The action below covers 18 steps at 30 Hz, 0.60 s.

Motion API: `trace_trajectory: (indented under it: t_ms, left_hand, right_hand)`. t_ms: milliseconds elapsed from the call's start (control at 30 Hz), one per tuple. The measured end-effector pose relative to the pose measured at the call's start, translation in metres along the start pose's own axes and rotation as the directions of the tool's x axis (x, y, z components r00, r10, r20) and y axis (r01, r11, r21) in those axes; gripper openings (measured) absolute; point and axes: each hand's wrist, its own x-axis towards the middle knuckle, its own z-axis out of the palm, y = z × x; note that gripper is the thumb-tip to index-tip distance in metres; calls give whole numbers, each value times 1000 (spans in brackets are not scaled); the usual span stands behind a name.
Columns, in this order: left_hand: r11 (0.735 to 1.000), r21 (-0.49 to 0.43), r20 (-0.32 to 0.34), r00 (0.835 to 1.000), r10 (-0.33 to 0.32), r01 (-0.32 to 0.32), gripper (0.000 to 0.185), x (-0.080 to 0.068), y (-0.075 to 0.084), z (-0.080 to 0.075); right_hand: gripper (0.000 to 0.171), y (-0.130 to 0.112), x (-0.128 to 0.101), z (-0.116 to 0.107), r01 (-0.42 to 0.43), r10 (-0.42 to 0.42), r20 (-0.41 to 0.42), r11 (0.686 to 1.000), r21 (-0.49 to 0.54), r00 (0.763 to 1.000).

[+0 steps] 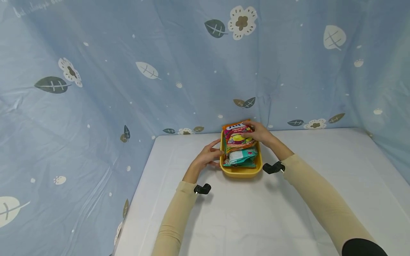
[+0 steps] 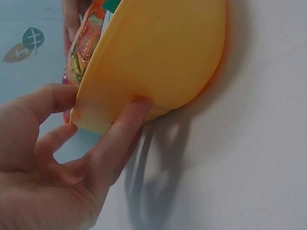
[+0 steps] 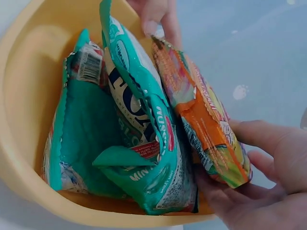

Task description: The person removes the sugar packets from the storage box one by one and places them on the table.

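Right hand [image 1: 258,133]: fingers curled around the far end of an orange-and-pink fruit candy packet [image 1: 237,135], holding it at the far end of a yellow oval tub [image 1: 240,172]. In the right wrist view the same packet [image 3: 204,124] stands on edge, with the thumb above it and the fingertips [image 3: 225,201] beneath, at about 4 o'clock of the frame.

Left hand [image 1: 208,156]: pinches the tub's left rim, at 9 o'clock of the tub. The left wrist view shows the thumb pressed on the outer wall and the other fingers [image 2: 53,98] hooked over the edge of the tub [image 2: 158,52].

Contents: two teal mint packets lie nearer the person than the fruit packet. One teal packet [image 3: 144,124] stands on edge, touching the fruit packet; the second [image 3: 81,139] lies against the tub wall at 9 o'clock in the right wrist view.

Setting: the tub rests on a white table [image 1: 256,213], near its far edge, at about 12 o'clock from the person. A blue cloth backdrop [image 1: 160,71] printed with leaves and flowers hangs behind and to both sides.
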Motion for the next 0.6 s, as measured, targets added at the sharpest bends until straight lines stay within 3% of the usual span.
trace_trajectory:
  t_ms: [367, 600]
  left_hand:
    - [1000, 4, -5, 1000, 0, 0, 67, 1, -2, 0]
    - [1000, -6, -7, 1000, 1, -1, 67, 2, -3, 0]
  right_hand:
    - [63, -1, -5, 2, 45, -43, -29, 995, 84, 999]
    - [62, 0, -6, 3, 44, -41, -39, 996, 80, 998]
